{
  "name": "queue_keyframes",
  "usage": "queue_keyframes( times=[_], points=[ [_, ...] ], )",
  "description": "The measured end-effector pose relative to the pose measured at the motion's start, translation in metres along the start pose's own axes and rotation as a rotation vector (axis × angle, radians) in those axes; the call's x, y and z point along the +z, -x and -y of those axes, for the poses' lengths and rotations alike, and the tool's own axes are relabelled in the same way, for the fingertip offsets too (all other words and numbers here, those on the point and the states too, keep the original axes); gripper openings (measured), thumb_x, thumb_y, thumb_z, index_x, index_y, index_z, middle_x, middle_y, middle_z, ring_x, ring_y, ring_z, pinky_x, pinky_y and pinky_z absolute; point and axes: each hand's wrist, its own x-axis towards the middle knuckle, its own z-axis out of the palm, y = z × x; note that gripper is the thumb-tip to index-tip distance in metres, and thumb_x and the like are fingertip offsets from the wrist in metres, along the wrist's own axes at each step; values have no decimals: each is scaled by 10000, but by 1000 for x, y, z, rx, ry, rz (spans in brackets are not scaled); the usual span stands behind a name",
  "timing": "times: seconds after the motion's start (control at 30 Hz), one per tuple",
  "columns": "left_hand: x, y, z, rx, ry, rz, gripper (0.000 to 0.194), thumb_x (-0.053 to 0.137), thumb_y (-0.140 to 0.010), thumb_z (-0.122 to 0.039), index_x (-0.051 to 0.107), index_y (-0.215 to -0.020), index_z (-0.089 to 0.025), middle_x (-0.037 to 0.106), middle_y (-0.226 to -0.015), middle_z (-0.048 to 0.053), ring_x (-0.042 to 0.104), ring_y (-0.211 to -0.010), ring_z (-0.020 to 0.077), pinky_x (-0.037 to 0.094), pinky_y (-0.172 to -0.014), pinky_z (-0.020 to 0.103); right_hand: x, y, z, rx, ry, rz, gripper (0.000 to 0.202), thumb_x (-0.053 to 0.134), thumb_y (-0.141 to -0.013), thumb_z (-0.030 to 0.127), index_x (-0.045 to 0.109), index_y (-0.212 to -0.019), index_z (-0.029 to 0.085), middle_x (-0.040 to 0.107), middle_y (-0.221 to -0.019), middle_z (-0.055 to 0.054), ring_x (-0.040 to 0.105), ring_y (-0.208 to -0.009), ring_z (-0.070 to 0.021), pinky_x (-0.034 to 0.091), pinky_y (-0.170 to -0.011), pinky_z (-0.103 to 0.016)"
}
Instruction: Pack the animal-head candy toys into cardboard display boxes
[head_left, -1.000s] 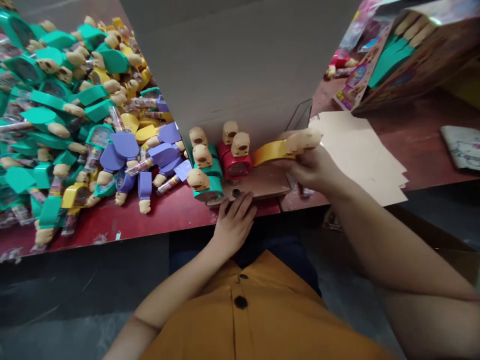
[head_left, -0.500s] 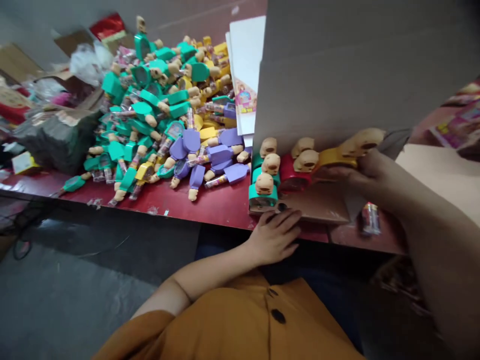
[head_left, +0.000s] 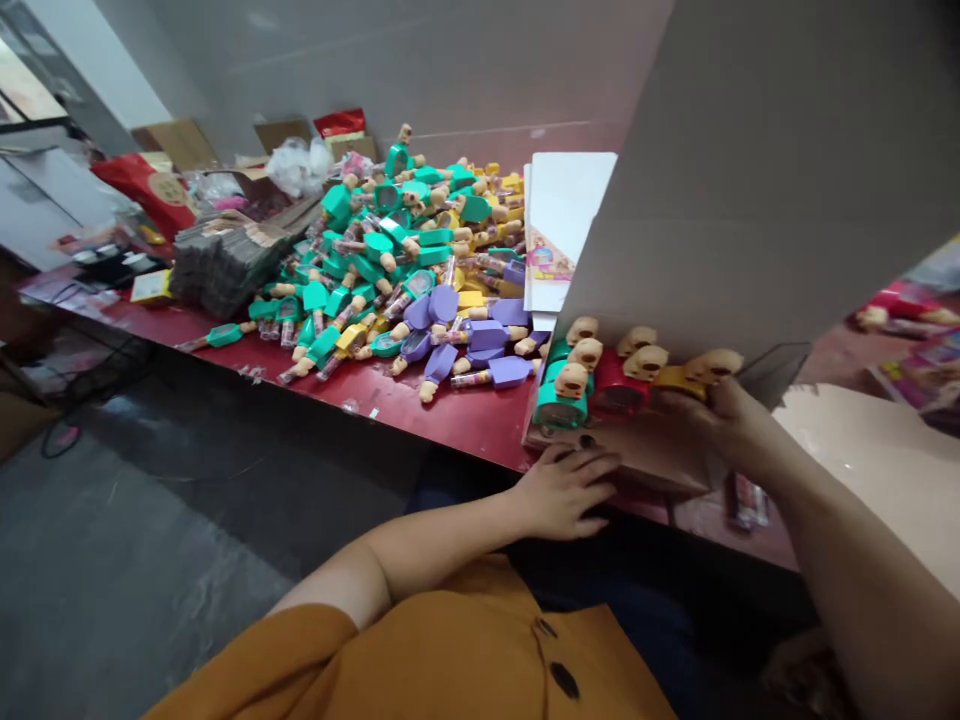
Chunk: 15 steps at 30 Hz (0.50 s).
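Right hand (head_left: 739, 425): thumb and fingers pinch the yellow toy (head_left: 681, 380) near its bear-like head; the exact fingertip contacts are blurred. The toy has moved leftward from well apart to close beside the red toys (head_left: 619, 390), and the gap seen a second ago has narrowed. It now lies within the carton (head_left: 697, 200), next in line after the red; whether the two colours touch cannot be told. The row thus reads, from the grip leftward, yellow, red, green, and the yellow toy is not yet released.

Left hand (head_left: 566, 492): fingers spread loosely, pinching nothing, at the carton's front edge, to the left of the grip and nearer the body. It stays there throughout. Just beyond its fingertips stand the green toys (head_left: 561, 412), at the end of the row farthest from the grip.

Surroundings: well to the left of the grip, outside the carton, lies the loose pile (head_left: 435, 238), with purple toys (head_left: 491, 336) along its near side. White sheets (head_left: 562, 190) lie between pile and carton. To the right of the grip are tan sheets (head_left: 862, 440); just below it, a clear tube (head_left: 748, 502).
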Motion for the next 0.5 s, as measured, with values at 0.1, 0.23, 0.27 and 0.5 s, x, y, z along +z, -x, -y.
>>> queue_keyframes(
  times=[0.1,0.23,0.27,0.5],
  points=[
    [0,-2,3,7,9,5,355,471,-868,-417,613,-1101,-190,435,-1437,92,373,-1322,231,321,-1003,412,11,-2,2,-14,-48,-158,368,527,-695,494,413,-902,212,562,-921,-116,561,-881,-245,446,-845,-431],
    [-1,0,7,76,102,-68,304,508,-870,-396,626,-1047,-179,484,-1393,109,410,-1303,241,344,-1025,414,36,2,-6,23,11,-437,339,380,-785,495,372,-952,200,477,-957,-125,488,-939,-254,391,-904,-491],
    [-4,5,9,108,158,-119,266,503,-883,-368,625,-1028,-182,514,-1361,109,426,-1292,231,356,-1030,404,42,0,-10,22,28,-466,334,346,-802,484,390,-967,197,475,-965,-122,479,-953,-253,380,-921,-499],
    [-63,90,117,-569,-135,-713,197,510,-851,-136,584,-1028,-186,545,-1168,121,502,-1168,252,382,-1014,453,55,-17,-27,-50,105,-552,458,370,-807,503,424,-1139,192,472,-1053,-118,457,-1035,-262,353,-965,-526]
  ],
)
